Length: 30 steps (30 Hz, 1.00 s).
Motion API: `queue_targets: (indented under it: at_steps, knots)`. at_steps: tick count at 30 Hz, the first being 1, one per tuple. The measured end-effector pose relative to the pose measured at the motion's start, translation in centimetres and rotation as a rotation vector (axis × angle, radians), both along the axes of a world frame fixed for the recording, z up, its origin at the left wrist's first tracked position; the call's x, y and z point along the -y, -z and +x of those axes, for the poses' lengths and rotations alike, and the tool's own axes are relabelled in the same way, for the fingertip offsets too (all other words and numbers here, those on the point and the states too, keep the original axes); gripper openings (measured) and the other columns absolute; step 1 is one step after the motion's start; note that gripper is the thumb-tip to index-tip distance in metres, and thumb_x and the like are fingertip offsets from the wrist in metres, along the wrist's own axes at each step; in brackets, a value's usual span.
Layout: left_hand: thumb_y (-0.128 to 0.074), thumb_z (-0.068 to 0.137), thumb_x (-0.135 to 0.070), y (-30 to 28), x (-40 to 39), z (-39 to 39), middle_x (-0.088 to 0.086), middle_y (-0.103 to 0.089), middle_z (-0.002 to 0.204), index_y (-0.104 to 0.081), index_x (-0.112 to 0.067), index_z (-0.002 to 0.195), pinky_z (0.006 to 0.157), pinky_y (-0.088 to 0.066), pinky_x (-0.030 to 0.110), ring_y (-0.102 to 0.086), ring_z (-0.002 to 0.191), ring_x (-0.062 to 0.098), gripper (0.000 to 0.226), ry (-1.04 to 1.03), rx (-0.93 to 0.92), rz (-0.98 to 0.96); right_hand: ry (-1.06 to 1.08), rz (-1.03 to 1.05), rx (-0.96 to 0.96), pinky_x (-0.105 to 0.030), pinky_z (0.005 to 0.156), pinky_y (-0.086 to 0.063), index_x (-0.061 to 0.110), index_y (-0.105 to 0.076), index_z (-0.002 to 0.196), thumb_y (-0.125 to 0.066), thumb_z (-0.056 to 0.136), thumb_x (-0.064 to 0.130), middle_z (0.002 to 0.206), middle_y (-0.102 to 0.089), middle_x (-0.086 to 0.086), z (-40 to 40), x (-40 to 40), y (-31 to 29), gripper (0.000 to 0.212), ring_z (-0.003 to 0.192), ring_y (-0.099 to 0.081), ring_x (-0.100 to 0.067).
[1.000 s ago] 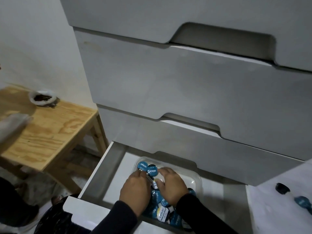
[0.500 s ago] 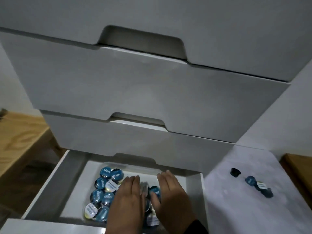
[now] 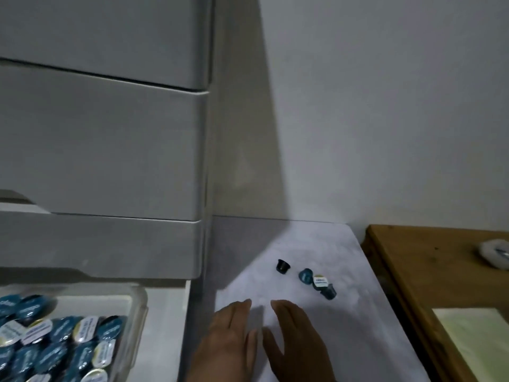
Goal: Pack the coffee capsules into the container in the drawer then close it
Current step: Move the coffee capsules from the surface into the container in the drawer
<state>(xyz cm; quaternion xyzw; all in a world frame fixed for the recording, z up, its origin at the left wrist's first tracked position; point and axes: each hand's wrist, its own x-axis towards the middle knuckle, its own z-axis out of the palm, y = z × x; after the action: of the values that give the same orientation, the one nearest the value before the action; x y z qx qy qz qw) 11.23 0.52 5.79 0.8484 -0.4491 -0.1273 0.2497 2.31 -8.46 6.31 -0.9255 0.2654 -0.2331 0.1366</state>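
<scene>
A clear plastic container [image 3: 137, 307] sits in the open bottom drawer [image 3: 168, 321] at the lower left, filled with several blue-lidded coffee capsules [image 3: 63, 334]. To the right of the drawer unit, on a white surface [image 3: 344, 326], lie loose capsules: a dark one [image 3: 282, 266] alone, then a cluster of three [image 3: 318, 282] touching each other. My left hand [image 3: 228, 343] and my right hand [image 3: 294, 340] are side by side over the white surface, fingers straight and empty, just short of the loose capsules.
The grey drawer unit [image 3: 104, 150] rises at the left with its upper drawers closed. A wooden table [image 3: 429, 274] stands at the right with a pale sheet [image 3: 476, 343] and a small white object [image 3: 495, 252] on it. A white wall is behind.
Both hands left the container in the drawer and moved right over the white surface. The view swung right, so the loose capsules are now near the middle.
</scene>
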Motion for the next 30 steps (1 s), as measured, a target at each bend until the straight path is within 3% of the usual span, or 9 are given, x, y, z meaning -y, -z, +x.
queue_targets:
  at_steps: [1, 3, 5, 7, 10, 13, 19, 24, 30]
  knots:
    - [-0.065, 0.074, -0.05, 0.1, 1.5, -0.6, -0.017, -0.063, 0.117, -0.061, -0.034, 0.119, 0.081, -0.046, 0.009, -0.062, 0.103, -0.005, 0.049, -0.006, -0.048, 0.023, 0.034, -0.036, -0.068, 0.005, 0.092, -0.019, 0.017, -0.045, 0.127, -0.041, 0.069, 0.03, 0.071, -0.068, 0.006, -1.0, 1.8, 0.3, 0.059, 0.082, -0.066, -0.017]
    - [-0.046, 0.091, -0.041, 1.6, 4.6, -1.4, -0.017, -0.041, 0.141, -0.034, -0.034, 0.14, 0.102, -0.03, 0.011, -0.039, 0.129, -0.002, 0.05, -0.049, -0.094, -0.032, 0.089, 0.054, -0.088, -0.002, 0.088, -0.034, 0.029, -0.039, 0.124, -0.042, 0.076, 0.036, 0.088, -0.071, 0.004, -3.1, 5.4, 2.1, 0.049, 0.089, -0.068, -0.012]
    - [-0.037, 0.096, -0.035, 3.1, 7.4, -1.8, -0.012, -0.036, 0.145, -0.027, -0.031, 0.143, 0.104, -0.024, 0.011, -0.034, 0.132, 0.002, 0.047, -0.066, -0.154, -0.056, 0.165, 0.218, -0.141, -0.011, 0.093, -0.039, 0.027, -0.04, 0.128, -0.045, 0.089, 0.036, 0.123, -0.058, 0.002, -5.0, 9.2, 5.0, 0.04, 0.115, -0.055, -0.01]
    - [-0.037, 0.097, -0.032, 4.1, 9.9, -1.9, -0.007, -0.04, 0.144, -0.03, -0.026, 0.142, 0.104, -0.025, 0.013, -0.037, 0.13, 0.006, 0.046, -0.059, -0.188, -0.041, 0.193, 0.235, -0.149, -0.019, 0.104, -0.034, 0.02, -0.042, 0.133, -0.046, 0.091, 0.036, 0.136, -0.046, 0.001, -5.9, 12.2, 6.7, 0.044, 0.127, -0.041, -0.012]
    - [-0.036, 0.097, -0.028, 5.6, 13.4, -1.4, 0.0, -0.045, 0.14, -0.035, -0.021, 0.14, 0.104, -0.027, 0.016, -0.04, 0.128, 0.013, 0.044, -0.057, -0.184, -0.027, 0.251, 0.211, -0.28, -0.027, 0.099, -0.043, 0.013, -0.053, 0.122, -0.059, 0.086, 0.025, 0.125, -0.055, -0.005, -5.3, 15.2, 7.2, 0.039, 0.118, -0.051, -0.021]
    - [-0.038, 0.096, -0.024, 7.5, 16.2, 0.0, 0.005, -0.05, 0.132, -0.038, -0.022, 0.139, 0.1, -0.036, 0.023, -0.044, 0.122, 0.018, 0.043, -0.078, -0.23, -0.012, 0.265, 0.276, -0.263, -0.03, 0.075, -0.054, 0.01, -0.065, 0.099, -0.076, 0.067, 0.01, 0.094, -0.065, -0.008, -5.0, 17.8, 8.7, 0.033, 0.089, -0.064, -0.027]
    - [-0.042, 0.095, -0.022, 9.5, 20.4, 2.2, 0.007, -0.049, 0.13, -0.044, -0.027, 0.136, 0.104, -0.038, 0.034, -0.039, 0.128, 0.024, 0.041, -0.117, -0.246, 0.027, 0.313, 0.268, -0.266, -0.031, 0.076, -0.054, 0.013, -0.065, 0.103, -0.07, 0.077, 0.015, 0.101, -0.061, -0.01, -4.2, 19.5, 9.0, 0.026, 0.096, -0.06, -0.026]
    - [-0.045, 0.092, -0.024, 10.7, 21.2, 2.3, -0.003, -0.061, 0.101, -0.066, -0.026, 0.099, 0.091, -0.044, 0.026, -0.052, 0.107, 0.019, 0.022, -0.109, -0.294, 0.01, 0.316, 0.378, -0.286, -0.026, 0.085, -0.051, 0.011, -0.064, 0.104, -0.064, 0.084, 0.017, 0.109, -0.056, -0.009, -4.3, 20.4, 9.6, 0.021, 0.096, -0.059, -0.023]
    - [-0.056, 0.08, -0.004, 10.2, 19.8, 1.1, -0.012, -0.067, 0.099, -0.071, -0.02, 0.089, 0.085, -0.039, 0.019, -0.052, 0.099, 0.011, 0.024, -0.178, -0.326, -0.138, 0.385, 0.424, -0.237, -0.013, 0.073, -0.04, 0.013, -0.065, 0.096, -0.061, 0.086, 0.018, 0.104, -0.061, -0.004, -5.1, 20.3, 10.7, 0.012, 0.091, -0.057, -0.015]
